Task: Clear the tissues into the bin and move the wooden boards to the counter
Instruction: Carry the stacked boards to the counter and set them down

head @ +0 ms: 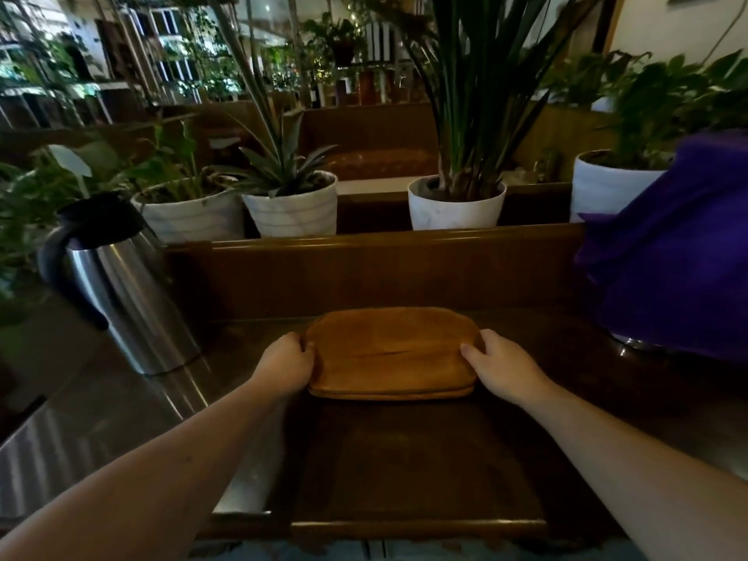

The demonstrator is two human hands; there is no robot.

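A stack of rounded, light-brown wooden boards (388, 350) lies flat on the dark wooden counter (404, 459) in front of me. Two board edges show at the near side. My left hand (283, 364) grips the stack's left end, thumb on top. My right hand (502, 366) grips its right end the same way. No tissues or bin are in view.
A steel thermos jug (117, 285) with a black handle stands on a metal surface (81, 431) to the left. A purple cloth (672, 253) covers something at right. White plant pots (293, 206) line the ledge behind a raised wooden back panel (364, 273).
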